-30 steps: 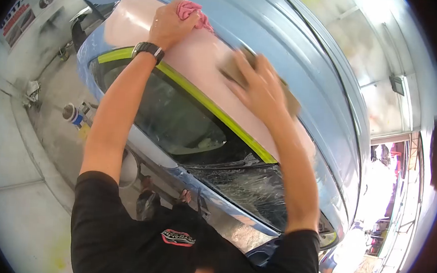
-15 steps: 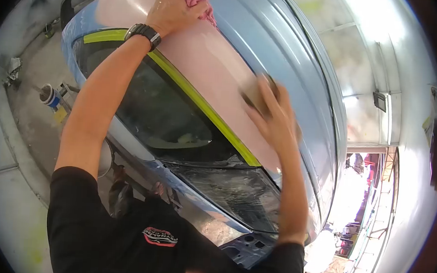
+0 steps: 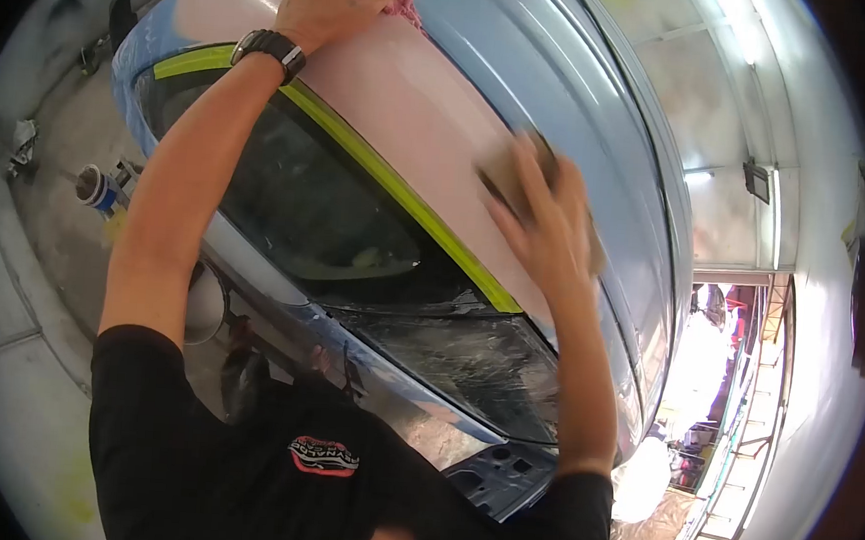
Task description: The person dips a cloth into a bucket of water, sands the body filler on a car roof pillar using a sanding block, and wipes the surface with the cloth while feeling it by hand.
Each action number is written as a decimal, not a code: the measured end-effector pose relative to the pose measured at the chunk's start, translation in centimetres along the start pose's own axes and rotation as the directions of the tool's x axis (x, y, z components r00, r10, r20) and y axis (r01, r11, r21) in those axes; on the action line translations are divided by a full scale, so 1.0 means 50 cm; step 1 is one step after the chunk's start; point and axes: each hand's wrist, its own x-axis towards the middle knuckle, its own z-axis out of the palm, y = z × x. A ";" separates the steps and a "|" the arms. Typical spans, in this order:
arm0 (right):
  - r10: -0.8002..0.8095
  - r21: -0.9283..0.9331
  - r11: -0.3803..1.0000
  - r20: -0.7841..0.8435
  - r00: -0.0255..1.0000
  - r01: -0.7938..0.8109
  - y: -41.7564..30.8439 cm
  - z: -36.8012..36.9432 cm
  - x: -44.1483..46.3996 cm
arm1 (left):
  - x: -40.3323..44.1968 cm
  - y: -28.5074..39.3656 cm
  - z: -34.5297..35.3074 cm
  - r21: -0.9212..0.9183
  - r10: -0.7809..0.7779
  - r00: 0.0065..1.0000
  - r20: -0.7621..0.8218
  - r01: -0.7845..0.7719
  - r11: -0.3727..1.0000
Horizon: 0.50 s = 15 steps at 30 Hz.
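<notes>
My left hand [image 3: 332,8], with a black watch at the wrist, is closed round a crumpled pink cloth [image 3: 403,7] on the pinkish primed panel [image 3: 403,100] of a blue car. My right hand [image 3: 551,228] grips a flat, brownish sanding block [image 3: 501,175] against the same panel, near the edge of the blue roof [image 3: 534,68]. Motion blurs the block and those fingers. Below the primed strip, yellow-green masking tape [image 3: 398,189] runs along the top of the dark side window [image 3: 328,204].
A dusty, scratched rear pane [image 3: 447,360] adjoins the window. On the floor at left stands a bucket [image 3: 91,186] with a blue band. Pale booth walls [image 3: 16,274] surround the car, and a bright doorway [image 3: 708,376] opens at right. A work lamp [image 3: 756,179] hangs on the wall.
The view has shifted slightly, and the car sits a little higher in it. My left hand still has the cloth; my right hand stays on the panel with the block, blurred in both frames.
</notes>
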 end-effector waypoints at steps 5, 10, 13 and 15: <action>-0.066 0.097 0.992 -0.157 0.985 0.082 -0.095 0.069 0.228 | 0.014 -0.015 -0.012 0.193 0.245 0.952 0.181 -0.279 0.941; 0.014 0.024 1.000 0.020 1.000 -0.014 0.068 -0.037 -0.133 | -0.015 0.025 0.003 -0.124 -0.092 0.995 0.042 0.096 0.988; 0.030 -0.015 0.999 0.011 0.999 -0.030 0.087 -0.038 -0.166 | 0.013 -0.050 0.006 0.115 0.118 0.990 -0.075 -0.109 0.987; 0.037 0.006 0.999 0.028 0.999 -0.037 0.029 -0.036 -0.088 | 0.020 -0.088 0.016 0.211 0.243 0.965 -0.093 -0.220 0.952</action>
